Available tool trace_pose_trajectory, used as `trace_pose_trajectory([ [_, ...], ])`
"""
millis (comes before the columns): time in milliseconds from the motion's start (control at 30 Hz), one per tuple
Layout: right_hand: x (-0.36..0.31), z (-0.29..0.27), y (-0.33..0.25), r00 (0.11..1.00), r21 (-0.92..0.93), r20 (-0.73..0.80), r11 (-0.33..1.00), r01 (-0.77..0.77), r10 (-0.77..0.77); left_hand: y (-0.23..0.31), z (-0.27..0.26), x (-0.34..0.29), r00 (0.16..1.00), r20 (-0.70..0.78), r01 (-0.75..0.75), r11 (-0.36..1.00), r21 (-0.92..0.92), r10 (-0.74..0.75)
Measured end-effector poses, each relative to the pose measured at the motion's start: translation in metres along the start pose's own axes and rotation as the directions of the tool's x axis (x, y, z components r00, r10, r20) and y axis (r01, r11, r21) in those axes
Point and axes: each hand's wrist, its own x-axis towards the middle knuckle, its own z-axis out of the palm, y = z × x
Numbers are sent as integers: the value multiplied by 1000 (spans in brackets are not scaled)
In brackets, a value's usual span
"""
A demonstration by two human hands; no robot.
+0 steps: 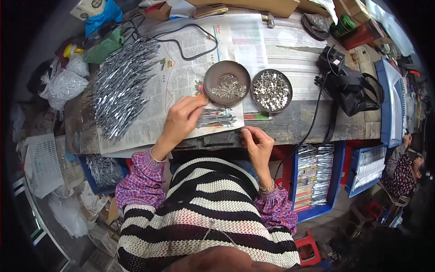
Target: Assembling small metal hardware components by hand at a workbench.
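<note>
The work in hand looks like sorting or assembling small metal parts; the left hand (181, 119) is beside the near-left rim of the brown round dish (219, 70), its fingers curled inward; I cannot tell whether they pinch anything; the right hand (259, 144) is at the table's near edge, thumb and forefinger drawn close, any held piece too small to make out; 1 short row of slim metal strips (216, 119) lies on the newspaper (177, 68), just near of that dish, which holds small silver fittings (230, 88); the 2nd dish, to its right, holds shiny discs (271, 89); 1 large heap of slim metal pieces (122, 86) lies far left; the next move seems to call for a light, precise fingertip pinch on 1 small part.
</note>
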Motion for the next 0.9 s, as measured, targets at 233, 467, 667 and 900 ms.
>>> trace_pose_trajectory([
  [233,3,0,-9,1000,-1,-9,1000,-30,30,-20,-21,-21,977,67,208,972,-104,-202],
  [467,-2,-1,4,986,81,20,983,-164,163,-23,-25,-33,997,-15,74,993,-88,-76],
  [667,-3,-4,-6,975,269,43,937,-223,219,-47,-83,-63,932,-312,263,936,235,-184],
  [900,-1,-2,-6,990,22,27,990,-142,141,-73,-101,-84,883,-411,409,797,444,-225],
])
